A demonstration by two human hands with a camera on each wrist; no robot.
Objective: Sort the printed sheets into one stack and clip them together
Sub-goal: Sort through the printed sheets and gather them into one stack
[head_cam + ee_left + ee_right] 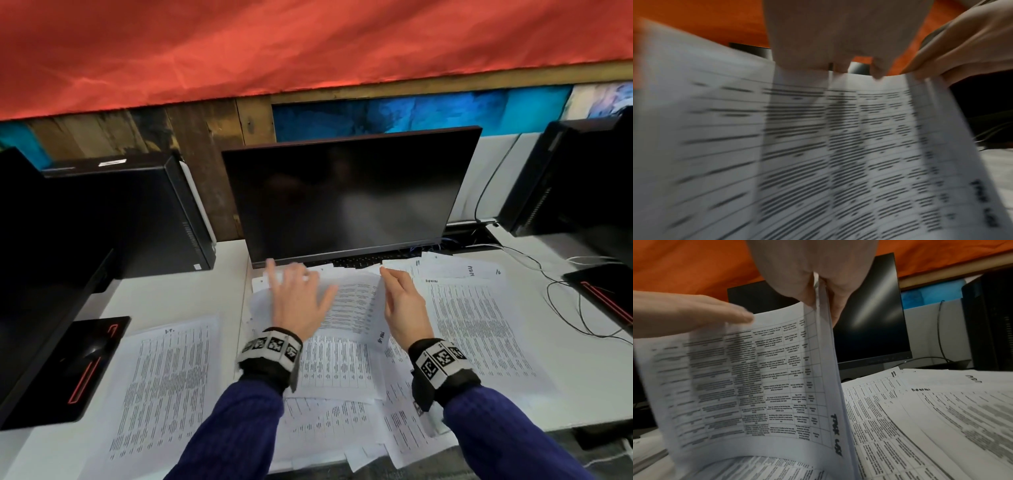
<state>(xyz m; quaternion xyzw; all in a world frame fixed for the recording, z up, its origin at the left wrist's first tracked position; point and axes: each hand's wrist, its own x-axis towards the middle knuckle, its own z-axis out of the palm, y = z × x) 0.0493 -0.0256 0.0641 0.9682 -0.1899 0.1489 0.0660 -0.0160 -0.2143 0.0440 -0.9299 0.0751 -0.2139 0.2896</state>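
Printed sheets with tables lie scattered over the white desk (61,455) in front of a dark monitor. My right hand (399,291) pinches the top right corner of a thin bundle of sheets (352,308) and lifts it so it curves upward; in the right wrist view the bundle (777,378) stands nearly on edge with handwriting along its margin, gripped by the right hand (818,293). My left hand (298,291) lies flat with spread fingers on the left part of that bundle (818,154). No clip is visible.
One sheet (164,387) lies apart at the left, another pile (479,315) at the right. A monitor (349,195) stands just behind the papers, with a black computer case (137,212) and mouse pad (92,366) at the left and cables (561,298) at the right.
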